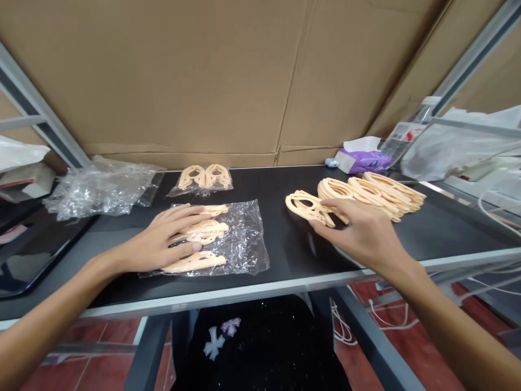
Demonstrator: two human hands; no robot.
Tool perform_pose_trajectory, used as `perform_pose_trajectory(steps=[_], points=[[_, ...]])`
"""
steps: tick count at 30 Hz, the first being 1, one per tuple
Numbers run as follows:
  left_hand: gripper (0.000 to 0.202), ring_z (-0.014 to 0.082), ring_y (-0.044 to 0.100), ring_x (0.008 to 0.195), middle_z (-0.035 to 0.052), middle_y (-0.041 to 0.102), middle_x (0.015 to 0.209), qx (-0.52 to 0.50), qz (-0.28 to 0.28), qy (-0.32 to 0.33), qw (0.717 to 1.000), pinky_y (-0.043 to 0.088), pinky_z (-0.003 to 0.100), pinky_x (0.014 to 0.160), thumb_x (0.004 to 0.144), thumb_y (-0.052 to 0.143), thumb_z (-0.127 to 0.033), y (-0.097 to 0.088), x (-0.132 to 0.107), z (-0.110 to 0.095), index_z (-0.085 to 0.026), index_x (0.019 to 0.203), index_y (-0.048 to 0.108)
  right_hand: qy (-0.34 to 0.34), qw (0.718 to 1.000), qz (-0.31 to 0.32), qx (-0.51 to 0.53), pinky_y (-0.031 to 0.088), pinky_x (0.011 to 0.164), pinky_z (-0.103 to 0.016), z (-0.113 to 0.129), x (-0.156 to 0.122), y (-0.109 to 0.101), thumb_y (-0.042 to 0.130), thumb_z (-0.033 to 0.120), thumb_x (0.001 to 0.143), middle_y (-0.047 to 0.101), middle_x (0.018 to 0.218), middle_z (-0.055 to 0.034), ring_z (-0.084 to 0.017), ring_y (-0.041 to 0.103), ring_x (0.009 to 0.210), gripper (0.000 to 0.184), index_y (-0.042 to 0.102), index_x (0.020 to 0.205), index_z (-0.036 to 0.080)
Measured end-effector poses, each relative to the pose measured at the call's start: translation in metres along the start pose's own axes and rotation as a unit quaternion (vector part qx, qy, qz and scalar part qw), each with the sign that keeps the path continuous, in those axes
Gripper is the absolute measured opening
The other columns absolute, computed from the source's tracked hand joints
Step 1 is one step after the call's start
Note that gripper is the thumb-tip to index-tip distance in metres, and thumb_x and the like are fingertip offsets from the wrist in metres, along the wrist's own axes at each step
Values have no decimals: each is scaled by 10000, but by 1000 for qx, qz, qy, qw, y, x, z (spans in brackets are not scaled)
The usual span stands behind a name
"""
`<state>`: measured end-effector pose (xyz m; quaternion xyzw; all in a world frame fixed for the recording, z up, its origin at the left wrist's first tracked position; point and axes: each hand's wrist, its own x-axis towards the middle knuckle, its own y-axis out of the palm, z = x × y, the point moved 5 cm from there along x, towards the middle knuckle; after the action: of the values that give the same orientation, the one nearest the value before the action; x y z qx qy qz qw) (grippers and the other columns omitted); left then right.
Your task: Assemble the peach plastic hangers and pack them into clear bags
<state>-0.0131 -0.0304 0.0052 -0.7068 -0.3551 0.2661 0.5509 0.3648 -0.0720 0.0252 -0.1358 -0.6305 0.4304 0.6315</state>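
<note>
My left hand (173, 239) lies flat with fingers stretched over a clear plastic bag (248, 239). Several flat cream plastic pieces (199, 262) are in or under the bag's film, partly covered by my fingers. To the right, my right hand (354, 228) pinches a cream openwork plastic piece (299, 203) with an oval ring at one end, between thumb and fingers. Just beyond that hand, a row of similar cream pieces (382, 193) lies overlapped on the black tabletop. My palm hides part of the row.
Toward the back stands a bagged pair of cream pieces (204, 176). Crumpled clear bags (101, 187) lie at the left, near a dark tablet-like device (36, 250). A purple tissue pack (368, 161) and a plastic bottle (407, 130) are at the back right, before a cardboard wall (195, 76).
</note>
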Motion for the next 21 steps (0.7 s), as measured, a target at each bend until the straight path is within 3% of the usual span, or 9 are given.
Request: perform_pose_trajectory(steps=[3, 7, 15, 21], points=[[756, 368, 227, 1586, 16, 317, 1714, -4, 3, -4, 1000, 177, 604, 1283, 976, 401, -747, 0, -1, 0, -339, 1612, 392, 45, 991, 24, 127, 633, 841, -448, -3, 1, -5, 769, 436, 819, 813, 1039, -93, -296, 773, 927, 345, 772, 1060, 190], [736, 355, 237, 1585, 12, 327, 1710, -16, 2, -3, 1000, 181, 587, 1286, 987, 398, -735, -2, -3, -3, -341, 1609, 393, 89, 953, 79, 277, 659, 852, -414, 3, -1, -4, 841, 430, 756, 818, 1050, -60, -272, 780, 957, 352, 776, 1046, 241], [749, 336, 253, 1579, 53, 347, 1701, -39, -7, -15, 999, 175, 557, 1293, 1007, 345, -707, -3, 1, -5, -254, 1598, 420, -7, 907, 143, 397, 657, 902, -363, 43, 10, 14, 875, 302, 732, 818, 1041, -50, -234, 782, 966, 295, 775, 1004, 248], [737, 321, 223, 1591, 28, 338, 1706, -58, 0, -30, 998, 133, 562, 1303, 1032, 212, -696, -3, 0, -4, -275, 1607, 401, -45, 872, 182, 452, 644, 912, -358, 73, 22, 36, 878, 306, 733, 808, 1075, -82, -233, 771, 1017, 298, 763, 988, 205]])
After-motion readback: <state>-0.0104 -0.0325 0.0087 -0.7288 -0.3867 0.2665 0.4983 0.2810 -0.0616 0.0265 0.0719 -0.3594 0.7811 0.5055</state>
